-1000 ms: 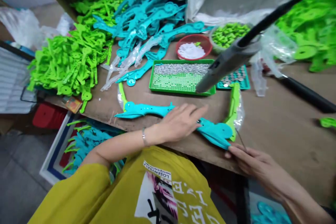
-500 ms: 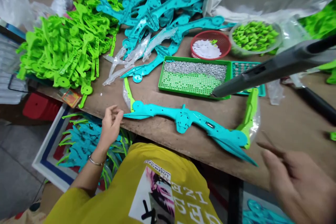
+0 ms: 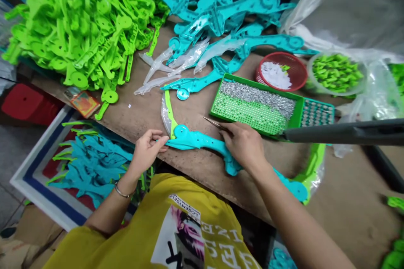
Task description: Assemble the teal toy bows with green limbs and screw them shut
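The head view shows a blue bow [image 3: 208, 139] lying on the table [image 3: 126, 117] near its front edge, a green arm [image 3: 170, 111] at either end. The left hand [image 3: 147, 151] is closed in a pinch on the bow's left tip. The right hand [image 3: 248, 145] has its fingers curled round a thin metal pick [image 3: 213, 122], near the green tray [image 3: 246, 128]; it hides the bow's middle, so whether it touches there is hard to tell.
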Motion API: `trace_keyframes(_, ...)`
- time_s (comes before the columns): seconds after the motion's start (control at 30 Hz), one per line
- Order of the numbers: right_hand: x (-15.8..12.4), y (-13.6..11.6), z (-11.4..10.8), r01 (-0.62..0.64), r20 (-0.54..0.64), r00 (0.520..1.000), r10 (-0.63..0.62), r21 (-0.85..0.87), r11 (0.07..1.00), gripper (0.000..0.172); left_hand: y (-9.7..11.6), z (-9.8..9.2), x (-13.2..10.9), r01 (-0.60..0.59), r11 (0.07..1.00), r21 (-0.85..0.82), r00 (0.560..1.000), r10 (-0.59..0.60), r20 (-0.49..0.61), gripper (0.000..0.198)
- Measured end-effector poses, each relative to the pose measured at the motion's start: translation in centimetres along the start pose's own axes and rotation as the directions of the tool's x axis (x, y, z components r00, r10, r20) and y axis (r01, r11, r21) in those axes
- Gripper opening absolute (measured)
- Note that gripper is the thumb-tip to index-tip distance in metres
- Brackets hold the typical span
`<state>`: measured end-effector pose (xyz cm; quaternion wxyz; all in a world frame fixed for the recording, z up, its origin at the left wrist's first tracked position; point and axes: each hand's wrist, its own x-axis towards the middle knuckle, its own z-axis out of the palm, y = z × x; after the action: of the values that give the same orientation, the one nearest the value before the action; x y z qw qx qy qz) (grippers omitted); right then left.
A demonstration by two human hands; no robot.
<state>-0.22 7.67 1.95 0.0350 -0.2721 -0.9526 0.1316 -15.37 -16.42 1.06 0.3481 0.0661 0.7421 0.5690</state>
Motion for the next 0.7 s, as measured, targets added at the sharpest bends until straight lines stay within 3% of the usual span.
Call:
trace_keyframes(0.13, -0.2, -2.2, -0.5, 0.048, -0.11, 0.993, -0.041, 0.062, 0.997, 0.029, -0.1, 0.2, 0.0, -0.003, 0.998, -0.055, 1.0, 0.002, -0.014, 0.045)
trace_keyframes(0.23, 0.9, -5.2, -0.6, -0.003, 0.109, 0.994, -0.01, 0.119, 0.993, 0.033, -0.2, 0.5, -0.1, 0.008, 0.993, -0.118, 0.999, -0.013, -0.039, 0.042)
trace_keyframes(0.3, 1.8, -7.1, -0.4, -0.065, 0.291, 0.956, 0.044, 0.06, 0.996, 0.038, -0.3, 0.8, -0.3, 0.018, 0.983, -0.183, 0.998, -0.029, -0.057, 0.041)
trace_keyframes(0.37, 2.5, -8.4, -0.3, -0.088, 0.386, 0.919, 0.082, -0.004, 0.996, 0.048, -0.6, 1.2, -0.7, 0.022, 0.965, -0.26, 0.997, -0.041, -0.068, 0.041)
trace_keyframes(0.5, 2.9, -9.6, -0.4, -0.08, 0.441, 0.892, 0.098, -0.059, 0.995, 0.065, -0.8, 2.2, -2.1, 0.024, 0.884, -0.468, 0.993, -0.076, -0.093, 0.044)
trace_keyframes(0.6, 2.5, -9.8, -0.5, -0.058, 0.449, 0.887, 0.107, -0.122, 0.991, 0.067, -0.9, 3.2, -3.1, 0.092, 0.801, -0.592, 0.994, -0.111, 0.003, 0.048)
trace_keyframes(0.7, 2.0, -9.7, -0.4, -0.065, 0.438, 0.89, 0.126, -0.152, 0.986, 0.066, -1.1, 3.9, -3.6, 0.156, 0.774, -0.614, 0.986, -0.158, 0.051, 0.054)
